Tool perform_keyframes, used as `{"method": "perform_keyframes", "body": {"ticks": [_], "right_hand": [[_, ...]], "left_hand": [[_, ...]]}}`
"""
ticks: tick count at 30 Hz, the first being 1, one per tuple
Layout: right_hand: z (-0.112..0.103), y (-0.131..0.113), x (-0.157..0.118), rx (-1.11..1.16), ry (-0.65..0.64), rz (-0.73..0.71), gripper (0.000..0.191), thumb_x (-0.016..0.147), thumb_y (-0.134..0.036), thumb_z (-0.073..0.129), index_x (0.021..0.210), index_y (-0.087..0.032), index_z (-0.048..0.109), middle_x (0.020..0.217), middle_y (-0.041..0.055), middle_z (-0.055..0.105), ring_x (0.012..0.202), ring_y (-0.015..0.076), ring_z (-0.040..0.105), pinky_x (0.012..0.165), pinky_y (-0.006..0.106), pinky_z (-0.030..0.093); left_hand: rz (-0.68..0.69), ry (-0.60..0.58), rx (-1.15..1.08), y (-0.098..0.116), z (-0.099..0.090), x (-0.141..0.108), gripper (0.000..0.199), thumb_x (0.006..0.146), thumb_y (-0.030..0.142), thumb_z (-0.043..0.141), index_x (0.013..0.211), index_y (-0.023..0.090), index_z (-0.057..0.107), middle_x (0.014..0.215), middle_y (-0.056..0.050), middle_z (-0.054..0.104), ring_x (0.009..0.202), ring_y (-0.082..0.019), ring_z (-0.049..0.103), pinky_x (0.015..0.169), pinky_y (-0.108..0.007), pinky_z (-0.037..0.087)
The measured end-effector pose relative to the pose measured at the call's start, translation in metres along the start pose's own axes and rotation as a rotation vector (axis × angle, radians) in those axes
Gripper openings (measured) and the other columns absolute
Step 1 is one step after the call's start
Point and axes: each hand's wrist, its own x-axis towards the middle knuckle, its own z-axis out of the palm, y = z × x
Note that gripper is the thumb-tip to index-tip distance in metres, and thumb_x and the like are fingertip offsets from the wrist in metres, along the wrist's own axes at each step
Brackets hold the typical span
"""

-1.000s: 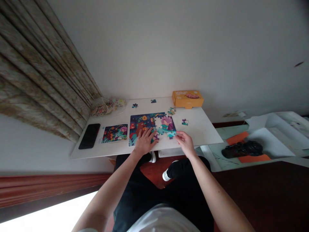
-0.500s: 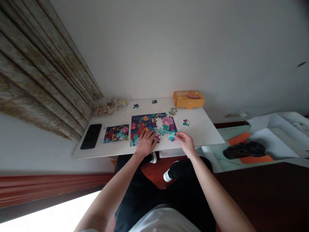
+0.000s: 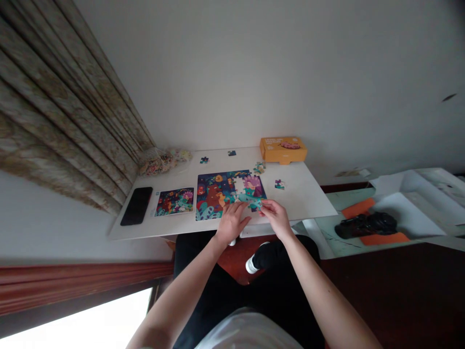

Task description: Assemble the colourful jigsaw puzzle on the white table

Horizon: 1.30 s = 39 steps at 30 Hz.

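A colourful jigsaw puzzle (image 3: 212,186), partly assembled with a white gap in its upper right, lies on the white table. My left hand (image 3: 232,223) rests on its lower edge, fingers stretched out flat. At the lower right corner my right hand (image 3: 275,215) pinches a teal puzzle piece (image 3: 255,204) between thumb and fingers. The held piece lies over or against the puzzle; I cannot tell whether it is locked in. Left of the puzzle is a printed picture card (image 3: 175,201) with the same scene.
Loose pieces lie around: a purple and teal one (image 3: 279,184), a pale one (image 3: 259,167), dark ones (image 3: 204,160) at the back. A yellow box (image 3: 283,150), a black phone (image 3: 136,206) and a plastic bag of pieces (image 3: 160,162) also sit on the table (image 3: 308,203).
My left hand has slid right along the puzzle's lower edge, uncovering its lower middle. My right hand, with the teal piece, has shifted slightly left against the puzzle's corner.
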Motion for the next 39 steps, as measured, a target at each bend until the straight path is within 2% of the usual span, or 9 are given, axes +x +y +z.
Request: {"method": "perform_keyframes", "body": {"ticks": [6,11,18,25,31,34,37,39], "right_hand": [[0.007,-0.008,-0.01,0.044,-0.002,0.066,0.059,0.056,-0.06,0.094,0.095,-0.023,0.069,0.079,0.0035,0.077,0.07,0.0224,0.073,0.073,0.038,0.062],[0.009,-0.011,-0.014,0.034,-0.015,0.085,0.058,0.057,-0.061,0.094,0.094,-0.023,0.07,0.074,0.0023,0.075,0.065,0.0213,0.071,0.068,0.037,0.061],[0.012,-0.011,-0.017,0.019,-0.011,0.081,0.058,0.056,-0.06,0.095,0.094,-0.023,0.069,0.072,0.0007,0.073,0.062,0.0192,0.068,0.062,0.033,0.058],[0.019,-0.002,-0.018,-0.02,-0.053,0.079,0.052,0.065,-0.055,0.089,0.102,-0.025,0.067,0.065,-0.0033,0.065,0.059,0.0186,0.063,0.057,0.031,0.052],[0.023,0.008,-0.016,-0.072,-0.068,0.051,0.051,0.072,-0.056,0.082,0.111,-0.025,0.069,0.064,-0.0034,0.064,0.055,0.0178,0.058,0.05,0.029,0.043],[0.015,0.009,-0.01,-0.144,-0.061,-0.028,0.054,0.077,-0.057,0.077,0.12,-0.024,0.071,0.073,-0.0001,0.069,0.063,0.0201,0.063,0.058,0.031,0.049],[-0.004,0.008,-0.001,-0.259,-0.042,-0.121,0.058,0.078,-0.057,0.077,0.124,-0.023,0.07,0.084,0.0038,0.076,0.075,0.0227,0.069,0.072,0.035,0.054],[-0.018,0.008,0.006,-0.32,-0.046,-0.137,0.059,0.077,-0.058,0.078,0.123,-0.022,0.07,0.083,0.0042,0.077,0.076,0.0232,0.07,0.075,0.037,0.055]], "left_hand": [[0.018,0.029,-0.023,0.009,0.006,0.007,0.049,0.1,0.032,0.067,0.146,0.021,0.053,0.137,-0.012,0.068,0.128,-0.03,0.063,0.106,-0.047,0.051],[0.065,0.054,-0.005,0.007,0.005,0.005,0.042,0.102,0.031,0.064,0.143,0.022,0.058,0.134,-0.01,0.071,0.123,-0.028,0.066,0.105,-0.046,0.051],[0.078,0.099,0.031,0.006,0.004,0.005,0.039,0.1,0.032,0.069,0.138,0.023,0.064,0.128,-0.01,0.074,0.118,-0.028,0.069,0.104,-0.047,0.05],[0.025,0.097,0.013,0.011,0.003,0.005,0.039,0.099,0.034,0.069,0.135,0.022,0.063,0.123,-0.011,0.075,0.117,-0.029,0.069,0.106,-0.049,0.049],[-0.048,0.087,0.018,0.014,0.005,0.006,0.032,0.1,0.039,0.067,0.127,0.023,0.064,0.117,-0.011,0.074,0.114,-0.03,0.069,0.103,-0.048,0.051],[-0.021,0.04,0.035,0.009,0.001,0.005,0.035,0.099,0.043,0.068,0.127,0.023,0.063,0.119,-0.011,0.073,0.117,-0.031,0.067,0.105,-0.048,0.05],[0.007,-0.019,0.058,-0.004,-0.008,0.005,0.038,0.098,0.042,0.07,0.13,0.023,0.063,0.127,-0.011,0.07,0.121,-0.03,0.065,0.107,-0.048,0.05],[0.01,-0.046,0.082,-0.015,-0.016,0.006,0.036,0.099,0.038,0.068,0.131,0.023,0.063,0.132,-0.011,0.068,0.123,-0.029,0.064,0.11,-0.048,0.049]]}}
